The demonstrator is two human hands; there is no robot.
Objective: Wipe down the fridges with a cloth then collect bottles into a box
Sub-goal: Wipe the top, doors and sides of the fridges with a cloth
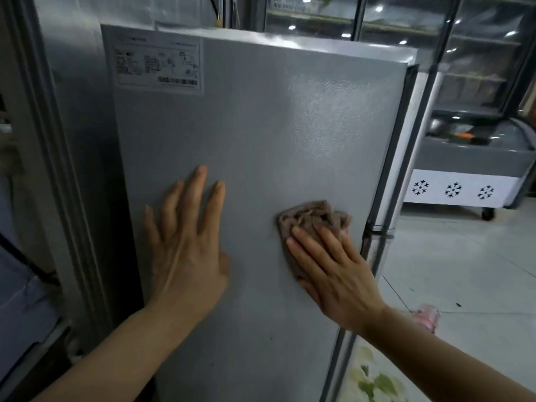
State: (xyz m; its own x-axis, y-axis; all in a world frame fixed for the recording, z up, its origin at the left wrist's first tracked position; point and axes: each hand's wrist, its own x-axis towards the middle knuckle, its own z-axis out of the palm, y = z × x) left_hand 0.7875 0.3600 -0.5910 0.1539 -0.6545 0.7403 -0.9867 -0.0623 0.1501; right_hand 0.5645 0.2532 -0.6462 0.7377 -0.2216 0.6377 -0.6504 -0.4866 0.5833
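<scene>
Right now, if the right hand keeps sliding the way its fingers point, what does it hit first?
Right hand points up-left along the fridge side panel, pressing the cloth. The way looks free; the label is probably the first thing met.

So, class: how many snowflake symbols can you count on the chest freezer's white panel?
3, in a row on the white panel: left snowflake, middle snowflake, right snowflake. None looks hidden.

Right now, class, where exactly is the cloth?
In the head view, the brown cloth lies flat against the grey fridge side, pressed under the right hand, near the panel's right edge.
</scene>
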